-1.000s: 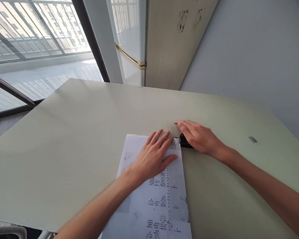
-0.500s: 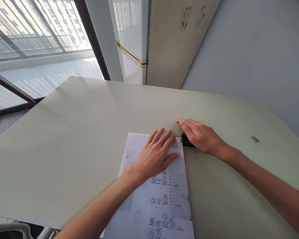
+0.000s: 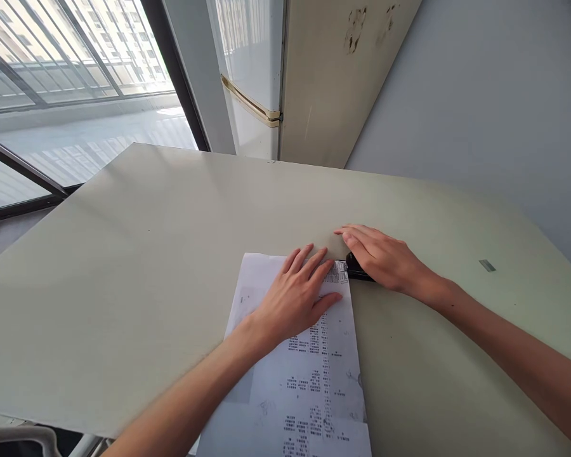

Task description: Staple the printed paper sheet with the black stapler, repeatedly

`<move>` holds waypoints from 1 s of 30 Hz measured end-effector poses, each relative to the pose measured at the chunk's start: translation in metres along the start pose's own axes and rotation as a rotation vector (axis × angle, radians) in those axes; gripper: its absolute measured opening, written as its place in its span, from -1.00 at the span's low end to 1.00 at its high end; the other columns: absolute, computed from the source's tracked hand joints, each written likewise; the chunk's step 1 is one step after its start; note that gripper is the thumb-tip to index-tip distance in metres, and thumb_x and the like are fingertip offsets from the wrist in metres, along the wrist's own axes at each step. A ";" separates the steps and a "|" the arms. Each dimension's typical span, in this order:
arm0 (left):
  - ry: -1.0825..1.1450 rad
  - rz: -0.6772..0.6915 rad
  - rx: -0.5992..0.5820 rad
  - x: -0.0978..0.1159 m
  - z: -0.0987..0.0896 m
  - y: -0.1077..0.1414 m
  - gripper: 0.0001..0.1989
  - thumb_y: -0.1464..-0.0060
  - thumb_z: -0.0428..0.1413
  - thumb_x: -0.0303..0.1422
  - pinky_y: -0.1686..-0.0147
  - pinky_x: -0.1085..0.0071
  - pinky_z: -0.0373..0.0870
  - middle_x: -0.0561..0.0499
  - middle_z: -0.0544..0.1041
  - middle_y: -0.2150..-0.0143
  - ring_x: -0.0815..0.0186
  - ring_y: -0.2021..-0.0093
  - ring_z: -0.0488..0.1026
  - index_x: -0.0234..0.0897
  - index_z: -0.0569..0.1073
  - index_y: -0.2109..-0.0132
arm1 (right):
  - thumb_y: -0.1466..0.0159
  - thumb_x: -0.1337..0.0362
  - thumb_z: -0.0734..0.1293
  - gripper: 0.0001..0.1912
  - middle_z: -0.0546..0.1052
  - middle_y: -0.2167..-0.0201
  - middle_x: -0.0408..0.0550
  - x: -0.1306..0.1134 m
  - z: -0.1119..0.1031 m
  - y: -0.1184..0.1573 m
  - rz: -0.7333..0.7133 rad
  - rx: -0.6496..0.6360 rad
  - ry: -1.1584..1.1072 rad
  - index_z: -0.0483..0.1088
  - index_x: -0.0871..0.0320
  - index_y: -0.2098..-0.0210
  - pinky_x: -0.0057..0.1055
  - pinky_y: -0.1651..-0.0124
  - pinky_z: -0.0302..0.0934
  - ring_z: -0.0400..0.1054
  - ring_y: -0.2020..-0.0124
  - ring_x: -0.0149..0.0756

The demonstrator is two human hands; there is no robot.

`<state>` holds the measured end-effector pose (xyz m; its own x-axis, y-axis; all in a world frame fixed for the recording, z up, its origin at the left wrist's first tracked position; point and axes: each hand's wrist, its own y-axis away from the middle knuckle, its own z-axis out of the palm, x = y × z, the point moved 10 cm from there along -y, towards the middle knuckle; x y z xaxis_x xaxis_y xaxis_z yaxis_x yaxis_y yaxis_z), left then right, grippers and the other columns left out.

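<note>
Shows a broad table (image 3: pixel 171 209) beneath the printed paper (image 3: pixel 342 387). Has the left hand (image 3: pixel 292 298) flat on the paper, fingers spread, clamping nothing, seemingly to prevent sliding. Has the right hand (image 3: pixel 380 257) just right of the paper's far right corner, over a black tool (image 3: pixel 359 273), probably for downward pressure; cannot tell closed from open underneath. Sets the tool against that corner, with a grey scrap (image 3: pixel 488 265) well apart, right of the paper.

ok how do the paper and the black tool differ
The paper is white, flat and printed; the black tool is dark and stands thicker. The paper is partly covered by the spread left hand, the black tool by the right hand. Both rest on the table.
</note>
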<state>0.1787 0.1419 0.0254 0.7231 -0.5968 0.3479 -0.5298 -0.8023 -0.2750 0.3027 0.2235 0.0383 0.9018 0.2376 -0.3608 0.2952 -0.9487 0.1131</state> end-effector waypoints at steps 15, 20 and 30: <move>0.027 -0.006 -0.018 0.000 0.000 0.000 -0.47 -0.44 -0.02 -0.06 -0.48 -0.06 0.05 -0.17 0.26 -0.49 0.01 -0.55 0.00 -0.23 0.23 -0.38 | -0.54 0.02 -0.07 -0.46 0.52 -0.28 -0.17 0.005 -0.007 0.004 -0.013 0.001 -0.122 0.48 -0.11 -0.11 -0.04 -0.24 0.34 0.36 -0.31 -0.04; 0.024 -0.011 -0.022 0.000 0.001 -0.001 -0.46 -0.45 -0.02 -0.07 -0.47 -0.10 0.06 -0.16 0.23 -0.50 0.00 -0.55 0.01 -0.18 0.19 -0.42 | -0.54 0.02 -0.08 -0.47 0.49 -0.30 -0.21 0.005 -0.005 0.003 0.011 -0.018 -0.097 0.45 -0.14 -0.14 0.00 -0.23 0.34 0.35 -0.32 -0.03; 0.018 -0.010 -0.024 0.000 0.002 -0.001 -0.45 -0.45 -0.03 -0.07 -0.47 -0.09 0.06 -0.17 0.24 -0.50 -0.01 -0.55 0.02 -0.20 0.20 -0.42 | -0.54 0.05 -0.06 -0.49 0.49 -0.31 -0.20 0.000 -0.005 0.003 0.010 -0.020 -0.036 0.44 -0.14 -0.16 0.03 -0.21 0.36 0.36 -0.31 -0.02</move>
<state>0.1800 0.1424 0.0238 0.7203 -0.5886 0.3670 -0.5331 -0.8083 -0.2500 0.3055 0.2222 0.0431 0.8928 0.2200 -0.3930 0.2929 -0.9465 0.1356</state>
